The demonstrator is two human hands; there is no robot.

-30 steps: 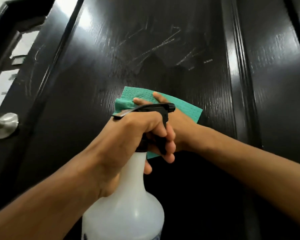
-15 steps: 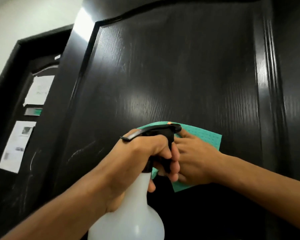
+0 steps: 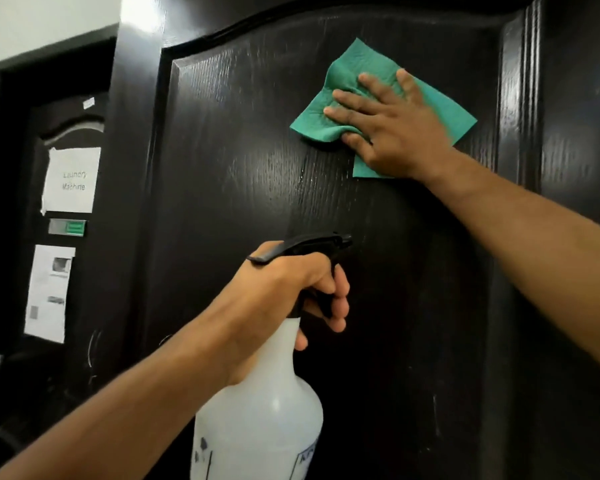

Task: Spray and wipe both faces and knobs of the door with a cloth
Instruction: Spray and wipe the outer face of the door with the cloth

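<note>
— What's the door (image 3: 243, 174) made of?
— Dark wood with raised grain, glossy, wet sheen streaks at its centre.
— And the cloth (image 3: 347, 109) at one o'clock?
— Green fabric, dimpled, matt, creased.
— The spray bottle (image 3: 257, 424) at six?
— Translucent white plastic, smooth, with a matt black plastic trigger head (image 3: 312, 244).
— At nine o'clock?
— Matt white paper sheets (image 3: 71, 180).

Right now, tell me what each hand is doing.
Left hand: grips the spray bottle at its trigger.
Right hand: open, fingers spread, pressing the green cloth against the door.

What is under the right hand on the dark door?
A crumpled green cloth lies under the right hand, pressed flat against the dark wooden door panel. The door surface beneath the cloth is covered and cannot be seen.
</note>
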